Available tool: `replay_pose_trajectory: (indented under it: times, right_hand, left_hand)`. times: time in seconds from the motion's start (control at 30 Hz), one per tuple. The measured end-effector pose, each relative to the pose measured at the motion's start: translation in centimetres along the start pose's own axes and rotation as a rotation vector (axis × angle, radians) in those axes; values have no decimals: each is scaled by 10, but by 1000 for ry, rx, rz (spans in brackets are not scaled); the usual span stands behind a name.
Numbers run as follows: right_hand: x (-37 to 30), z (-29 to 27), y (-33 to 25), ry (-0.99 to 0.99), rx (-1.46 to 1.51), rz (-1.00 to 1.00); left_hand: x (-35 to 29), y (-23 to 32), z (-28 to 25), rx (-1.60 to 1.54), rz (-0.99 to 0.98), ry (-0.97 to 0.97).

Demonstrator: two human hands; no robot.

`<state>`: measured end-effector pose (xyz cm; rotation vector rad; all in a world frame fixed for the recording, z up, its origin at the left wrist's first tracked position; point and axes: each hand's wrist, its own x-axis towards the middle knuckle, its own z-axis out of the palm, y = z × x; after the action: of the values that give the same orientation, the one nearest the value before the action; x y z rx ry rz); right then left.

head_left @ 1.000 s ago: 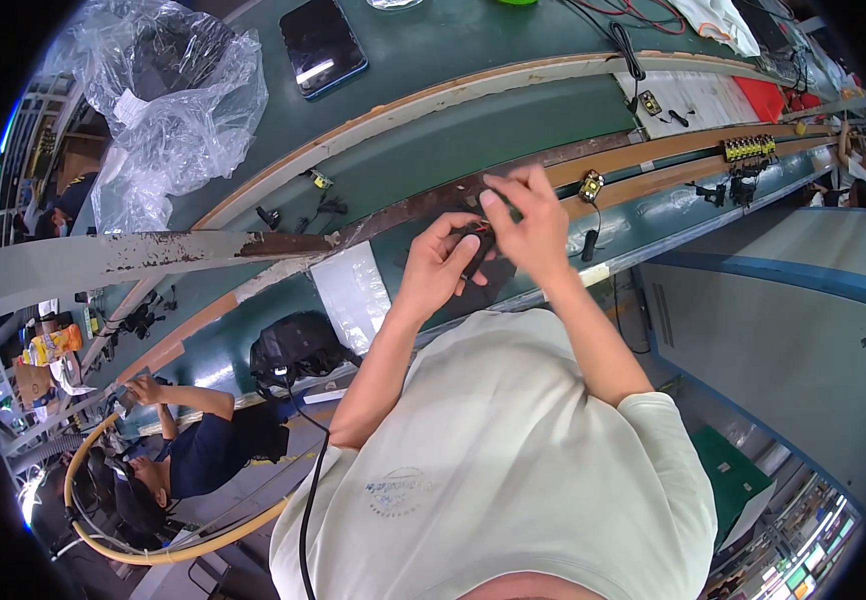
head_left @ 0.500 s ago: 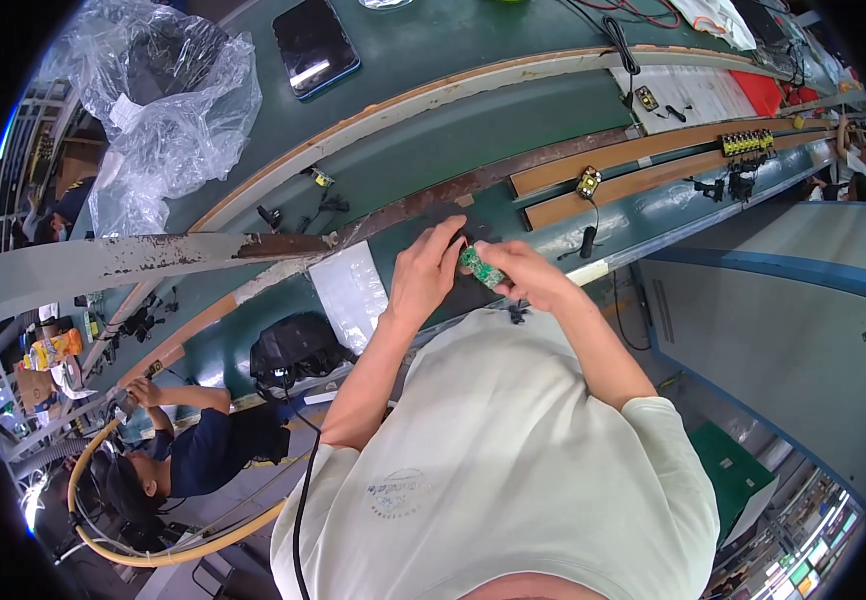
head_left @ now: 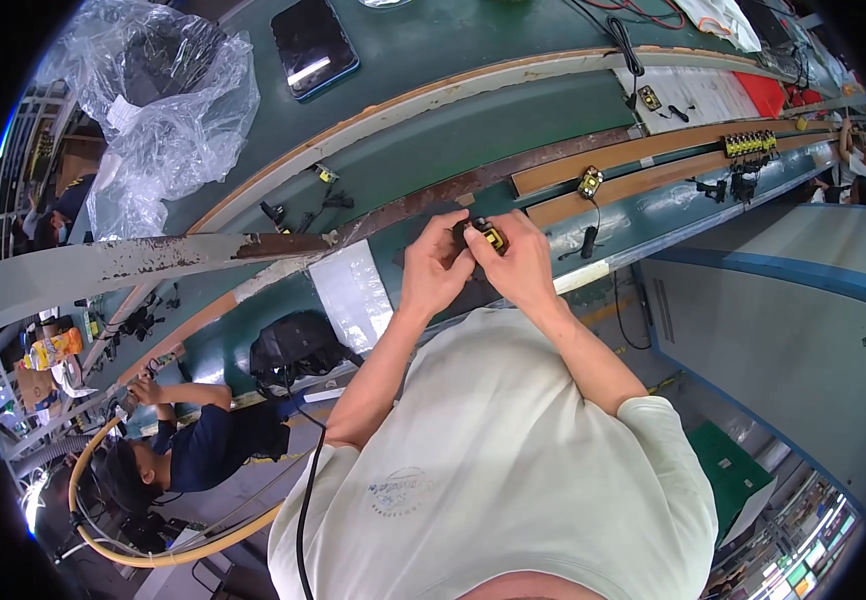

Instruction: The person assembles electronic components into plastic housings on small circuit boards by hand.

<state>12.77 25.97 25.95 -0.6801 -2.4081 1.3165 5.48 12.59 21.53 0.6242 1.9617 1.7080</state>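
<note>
Left hand (head_left: 435, 272) and right hand (head_left: 521, 262): fingers pinched around small black-and-yellow part (head_left: 495, 238); light, even pressure from both sides probably served best.

Downward head view (wide fisheye)

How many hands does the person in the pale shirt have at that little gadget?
2: the left hand at the left of the black-and-yellow gadget, the right hand at its right. Some fingertips are hidden.
</note>
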Motion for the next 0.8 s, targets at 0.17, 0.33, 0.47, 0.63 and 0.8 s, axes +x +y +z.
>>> replay_pose_trajectory:
  times: [0.17, 0.33, 0.47, 0.63, 0.8]
  right_hand:
    - [0, -16, 0, -45, -86, -38]
    - [-4, -25, 14, -89, -99, -45]
    - [-9, -11, 22, 66, -162, -116]
    - [-12, -21, 33, -133, 150, 95]
    - [-2, -32, 83, -373, 488, 598]
  left_hand:
    - [-2, 3, 2, -430, -163, -115]
    - [-6, 1, 22, -473, -172, -120]
    - [-6, -5, 48, -450, -128, 14]
    - [8, -22, 50, -592, -293, 122]
    - [15, -42, 62, -603, -457, -45]
